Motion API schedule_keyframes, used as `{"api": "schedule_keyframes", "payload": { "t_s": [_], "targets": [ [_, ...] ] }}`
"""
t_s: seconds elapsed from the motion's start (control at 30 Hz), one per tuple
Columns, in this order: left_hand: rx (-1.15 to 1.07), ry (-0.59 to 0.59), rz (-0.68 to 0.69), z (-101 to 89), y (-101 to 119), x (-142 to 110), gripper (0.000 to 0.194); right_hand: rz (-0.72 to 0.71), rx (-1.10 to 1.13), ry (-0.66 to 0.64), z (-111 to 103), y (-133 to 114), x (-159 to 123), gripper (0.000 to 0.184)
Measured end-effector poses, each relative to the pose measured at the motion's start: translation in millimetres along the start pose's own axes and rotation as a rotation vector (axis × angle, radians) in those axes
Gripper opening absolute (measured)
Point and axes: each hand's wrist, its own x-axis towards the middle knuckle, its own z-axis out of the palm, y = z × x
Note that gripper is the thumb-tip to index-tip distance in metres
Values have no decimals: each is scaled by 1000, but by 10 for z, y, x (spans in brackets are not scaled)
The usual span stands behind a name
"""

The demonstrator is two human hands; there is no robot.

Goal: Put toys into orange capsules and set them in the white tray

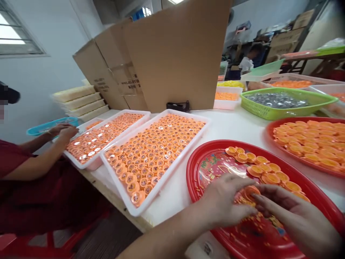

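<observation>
My left hand (225, 201) and my right hand (292, 212) meet over a red oval tray (194, 158) with a printed pattern. Between their fingers is a round orange plastic cap (251, 191). My left fingers and thumb curl around its left side, and my right thumb and fingers press on its right side. Small orange-yellow bits lie loose on the tray under my hands; whether any are in my left palm is hard to tell. Orange caps (265, 168) lie in rows along the tray's far right side.
Two white trays (161, 192) of orange caps with dark-printed centres stand left. A co-worker's hands (67, 131) are over the farther one. Another red tray (272, 126) of orange caps and a green basket (258, 111) of clear parts stand right. A cardboard sheet (178, 54) rises behind.
</observation>
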Motion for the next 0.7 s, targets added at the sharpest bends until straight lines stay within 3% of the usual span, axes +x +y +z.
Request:
{"api": "schedule_keyframes", "payload": {
  "t_s": [0.1,0.2,0.27,0.43,0.5,0.6,0.7],
  "targets": [
    [283,-59,148,-102,144,-142,42,86,185,-219,26,30,-32,34],
    [463,-110,134,-320,248,-272,25,103,214,-421,95,-18,-118,34],
    [523,-127,94,-601,297,-351,22,75,205,-491,111,-49,-164,40],
    [697,-58,-231,-1573,296,-575,23,4,177,-315,0,27,-138,55],
    [762,-106,-364,-1864,229,-675,26,12,164,-269,-39,77,-103,59],
    [786,-263,-464,-2067,107,-804,28,-2,123,-310,-45,98,-63,61],
    [768,-422,-473,-2097,45,-876,36,-30,89,-347,-19,72,-49,60]
  ]
}}
